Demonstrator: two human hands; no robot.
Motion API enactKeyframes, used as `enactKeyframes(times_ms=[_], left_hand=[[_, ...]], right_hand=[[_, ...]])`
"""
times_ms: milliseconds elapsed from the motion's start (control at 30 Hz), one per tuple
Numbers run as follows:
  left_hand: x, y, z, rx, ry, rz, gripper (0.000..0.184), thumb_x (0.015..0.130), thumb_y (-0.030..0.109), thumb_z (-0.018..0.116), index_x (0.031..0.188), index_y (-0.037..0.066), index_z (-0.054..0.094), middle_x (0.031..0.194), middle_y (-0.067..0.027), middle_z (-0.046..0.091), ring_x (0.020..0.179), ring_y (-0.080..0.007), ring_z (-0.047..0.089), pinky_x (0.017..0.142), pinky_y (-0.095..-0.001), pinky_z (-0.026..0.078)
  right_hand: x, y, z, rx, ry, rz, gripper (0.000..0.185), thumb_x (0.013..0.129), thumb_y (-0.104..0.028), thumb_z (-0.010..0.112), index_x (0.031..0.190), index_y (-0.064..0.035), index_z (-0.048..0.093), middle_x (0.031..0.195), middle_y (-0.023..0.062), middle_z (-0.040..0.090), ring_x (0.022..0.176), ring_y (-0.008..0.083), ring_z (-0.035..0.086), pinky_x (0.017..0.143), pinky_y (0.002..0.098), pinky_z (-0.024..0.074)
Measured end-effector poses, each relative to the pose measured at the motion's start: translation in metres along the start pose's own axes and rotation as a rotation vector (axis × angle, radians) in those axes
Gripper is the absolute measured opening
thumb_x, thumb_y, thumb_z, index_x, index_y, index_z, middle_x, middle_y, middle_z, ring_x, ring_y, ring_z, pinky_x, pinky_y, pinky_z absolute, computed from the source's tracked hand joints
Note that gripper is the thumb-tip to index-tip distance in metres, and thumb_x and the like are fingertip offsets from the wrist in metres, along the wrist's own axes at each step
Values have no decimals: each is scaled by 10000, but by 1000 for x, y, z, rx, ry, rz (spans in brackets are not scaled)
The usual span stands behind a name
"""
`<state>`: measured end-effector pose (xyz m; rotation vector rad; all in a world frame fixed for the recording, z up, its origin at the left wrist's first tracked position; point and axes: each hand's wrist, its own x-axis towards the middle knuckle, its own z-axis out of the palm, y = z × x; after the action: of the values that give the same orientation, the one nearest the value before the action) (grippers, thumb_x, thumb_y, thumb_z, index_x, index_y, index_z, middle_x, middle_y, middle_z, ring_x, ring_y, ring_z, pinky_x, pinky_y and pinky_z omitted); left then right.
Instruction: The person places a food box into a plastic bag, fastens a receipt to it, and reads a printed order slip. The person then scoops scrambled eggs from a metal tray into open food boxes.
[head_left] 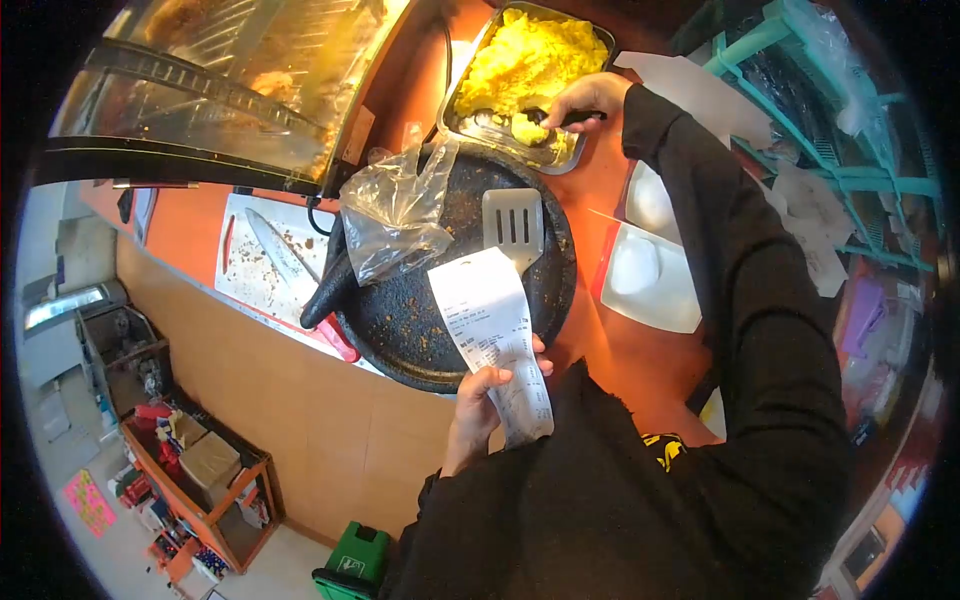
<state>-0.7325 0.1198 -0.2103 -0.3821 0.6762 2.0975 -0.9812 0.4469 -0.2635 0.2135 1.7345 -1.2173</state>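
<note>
A right hand (590, 103), fingers closed around a dark-handled utensil (560, 120), works at the near end of a metal tray (575, 158) of yellow food (530, 60) — while the left hand (480, 405), thumb and fingers pinched together, grips a printed receipt (490, 320) over the round black pan (400, 330).

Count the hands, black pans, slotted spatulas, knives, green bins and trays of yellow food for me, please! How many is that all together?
Hands: 2 (left hand, right hand)
Black pan: 1
Slotted spatula: 1
Knife: 1
Green bin: 1
Tray of yellow food: 1
Total: 7
</note>
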Motion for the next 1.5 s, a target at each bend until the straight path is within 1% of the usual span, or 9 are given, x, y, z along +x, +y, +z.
enactKeyframes(times_ms=[133, 200, 400, 567, 700, 900, 1267, 1333, 1500], left_hand=[[-4, 3, 6, 44, 42, 8, 530, 624, 163, 554, 1095, -42, 422, 1018, -136, 521, 900, -245, 561, 770, -342, 455], [-3, 3, 7, 48, 50, -2, 529, 625, 162, 553, 1095, -43, 422, 1018, -137, 522, 901, -244, 558, 774, -343, 451], [0, 0, 4, 20, 11, 8, 541, 629, 160, 553, 1109, -43, 408, 1030, -138, 516, 906, -249, 554, 774, -346, 450], [5, -3, 2, 3, -8, -2, 536, 635, 150, 555, 1112, -42, 404, 1027, -136, 516, 906, -252, 554, 765, -345, 455], [3, -1, 4, -6, -13, -19, 528, 639, 148, 559, 1109, -38, 408, 1022, -136, 518, 901, -249, 556, 758, -345, 460], [5, -2, 1, -5, -3, 8, 525, 642, 148, 561, 1109, -38, 412, 1020, -137, 522, 898, -244, 558, 754, -349, 462], [1, 7, 27, 106, 43, 78, 524, 631, 162, 552, 1097, -41, 426, 1003, -138, 528, 866, -238, 562, 742, -334, 464], [4, 8, 38, 142, 12, 84, 518, 634, 166, 543, 1094, -42, 428, 1000, -137, 529, 849, -232, 563, 733, -332, 465], [22, 2, 91, 211, -15, 6, 521, 642, 152, 519, 1109, -44, 399, 1029, -158, 520, 780, -209, 552, 644, -304, 482]], right_hand=[[10, -17, -9, -646, 307, -113, 251, 703, -296, 610, 624, -61, 568, 426, 30, 454, 356, 123, 447, 371, 240, 375], [24, -4, 7, -1321, 617, -474, 209, 629, -189, 608, 742, -19, 561, 576, 129, 553, 554, 260, 579, 475, 341, 452], [7, 21, 32, -1512, 725, -756, 82, 671, -90, 525, 730, -34, 514, 585, 122, 555, 594, 273, 585, 512, 368, 458], [1, 13, 63, -1596, 615, -441, 115, 626, -154, 585, 655, -45, 605, 636, 118, 594, 626, 260, 601, 539, 353, 481], [-12, -31, 67, -1421, 332, -132, 280, 527, -240, 681, 744, -67, 644, 715, 129, 606, 716, 259, 596, 597, 374, 475], [-2, -15, 24, -638, 47, 90, 376, 666, -404, 655, 545, -70, 534, 404, 10, 433, 337, 116, 422, 326, 249, 319], [-19, -11, 1, 161, -71, -239, 225, 755, -278, 617, 659, -81, 566, 430, -68, 401, 327, 3, 302, 300, 172, 189], [-62, -24, 12, 294, 167, -281, 167, 732, -230, 652, 709, -90, 563, 471, -67, 445, 339, -4, 327, 293, 140, 213], [-191, -22, -2, -6, 96, -223, 428, 834, -425, 453, 526, -128, 441, 378, -53, 355, 269, 25, 264, 254, 175, 197]])
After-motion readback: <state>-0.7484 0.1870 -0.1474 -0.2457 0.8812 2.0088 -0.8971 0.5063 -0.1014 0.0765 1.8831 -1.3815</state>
